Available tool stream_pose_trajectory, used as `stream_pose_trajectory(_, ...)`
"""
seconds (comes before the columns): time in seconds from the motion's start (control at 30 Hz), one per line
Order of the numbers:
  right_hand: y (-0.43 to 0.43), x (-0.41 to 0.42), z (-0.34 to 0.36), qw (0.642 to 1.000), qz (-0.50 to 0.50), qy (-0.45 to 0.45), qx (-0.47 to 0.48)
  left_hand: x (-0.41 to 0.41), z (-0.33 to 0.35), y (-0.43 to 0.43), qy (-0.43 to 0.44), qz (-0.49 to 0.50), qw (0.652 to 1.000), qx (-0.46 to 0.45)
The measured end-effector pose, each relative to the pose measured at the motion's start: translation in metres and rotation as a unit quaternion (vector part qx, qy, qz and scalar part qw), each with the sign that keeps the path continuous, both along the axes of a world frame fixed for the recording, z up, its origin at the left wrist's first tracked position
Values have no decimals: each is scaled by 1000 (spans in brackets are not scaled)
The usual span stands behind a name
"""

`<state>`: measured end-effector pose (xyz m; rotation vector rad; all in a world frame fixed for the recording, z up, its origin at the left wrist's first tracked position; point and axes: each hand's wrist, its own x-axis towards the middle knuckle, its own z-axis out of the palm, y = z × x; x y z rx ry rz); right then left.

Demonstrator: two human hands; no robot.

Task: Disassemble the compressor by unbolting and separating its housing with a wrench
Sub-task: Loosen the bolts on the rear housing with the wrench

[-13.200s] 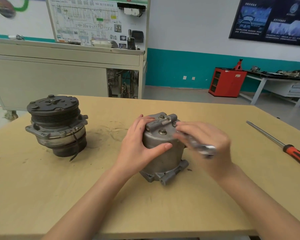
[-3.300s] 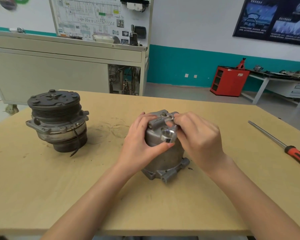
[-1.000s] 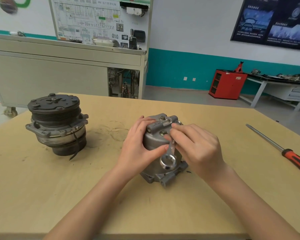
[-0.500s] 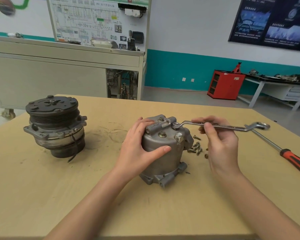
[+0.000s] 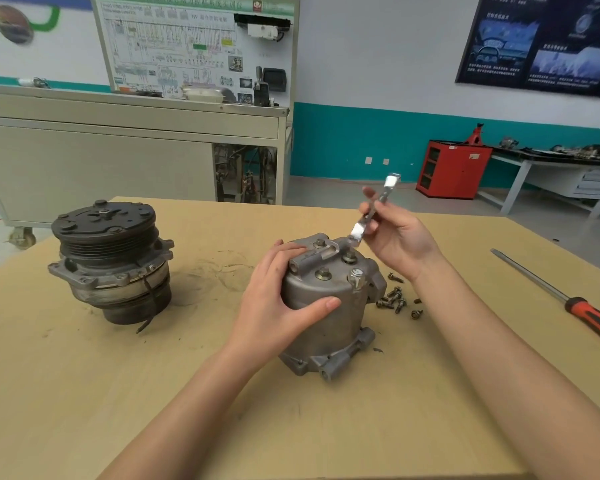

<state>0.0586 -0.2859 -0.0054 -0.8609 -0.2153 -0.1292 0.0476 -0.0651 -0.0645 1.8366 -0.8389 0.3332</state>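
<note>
A: Where does your grey cast-metal compressor housing (image 5: pixel 326 306) sit?
B: Upright on the tan wooden counter (image 5: pixel 118 393). The grip of your left hand (image 5: pixel 278 306) curls round its side; your right hand (image 5: pixel 399 237) pinches the slim silver wrench (image 5: pixel 374 211), whose lower end seems to touch the top.
A: How will it handle?
B: Heavy, rigid, probably slick. Brace it low on the body; at least 3 hex bolt heads (image 5: pixel 323 273) sit on top.

- Automotive training workshop
- wiring-diagram trainer board (image 5: pixel 194 46) on a wheeled bench
- red tool cabinet (image 5: pixel 452 169), jack stand (image 5: pixel 476 133) on top
- parts-strewn workbench (image 5: pixel 551 161) by the wall
</note>
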Motion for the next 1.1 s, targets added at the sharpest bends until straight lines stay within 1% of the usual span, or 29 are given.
stream_pose_trajectory(0.03, 1, -4, 4, 999, -47, -20, 11, 1, -1, 0, 0, -2, 1000, -1)
stream_pose_trajectory(0.07, 4, -11, 8, 992, -120, -44, -14, 1, -1, 0, 1, -3, 1000, -1)
stream_pose_trajectory(0.1, 7, -20, 11, 974, -204, -70, -73, 1, -2, 0, 2, -3, 1000, -2)
stream_pose_trajectory(0.13, 11, -29, 13, 942, -283, -100, -150, 1, -2, 0, 0, -1, 1000, -4)
stream_pose_trajectory(0.17, 15, -38, 14, 900, -348, -132, -225, 1, -2, 0, -2, 0, 1000, -5)
stream_pose_trajectory(0.2, 22, -47, 14, 858, -390, -167, -291, 1, -2, 0, -4, 2, 1000, -4)
stream_pose_trajectory(0.23, 30, -55, 13, 808, -420, -209, -357, 1, -2, -1, -4, 5, 1000, -3)
stream_pose_trajectory(0.27, 37, -61, 12, 739, -448, -260, -431, 1, -2, -1, -4, 6, 1000, -3)
stream_pose_trajectory(0.33, 50, -67, 10, 552, -503, -349, -566, 1, -2, -1, -6, 7, 1000, -9)
stream_pose_trajectory(0.37, 55, -67, 10, 476, -519, -373, -604, 0, -2, -1, -8, 5, 1000, -13)
stream_pose_trajectory(0.4, 60, -67, 10, 423, -527, -384, -629, 0, -1, -1, -9, 3, 1000, -15)
stream_pose_trajectory(0.43, 64, -67, 10, 390, -528, -389, -646, 0, -1, -1, -8, 2, 1000, -15)
stream_pose_trajectory(0.53, 74, -68, 6, 330, -525, -394, -678, -1, 0, -2, -7, 7, 1000, -16)
stream_pose_trajectory(0.6, 80, -68, 2, 297, -528, -393, -692, -1, -1, -2, -11, 10, 1000, -23)
stream_pose_trajectory(0.73, 97, -68, -11, 242, -561, -394, -687, 2, -4, -4, -30, -21, 999, -40)
stream_pose_trajectory(0.83, 103, -70, -26, 214, -585, -397, -674, 3, -4, -9, -48, -2, 997, -58)
stream_pose_trajectory(0.9, 102, -71, -34, 216, -578, -407, -673, 3, -3, -9, -26, 9, 998, -52)
stream_pose_trajectory(1.03, 95, -70, -36, 265, -558, -417, -667, 4, -6, -4, -27, -17, 999, -44)
stream_pose_trajectory(1.1, 94, -69, -36, 274, -561, -410, -665, 6, -6, -4, -33, -19, 998, -46)
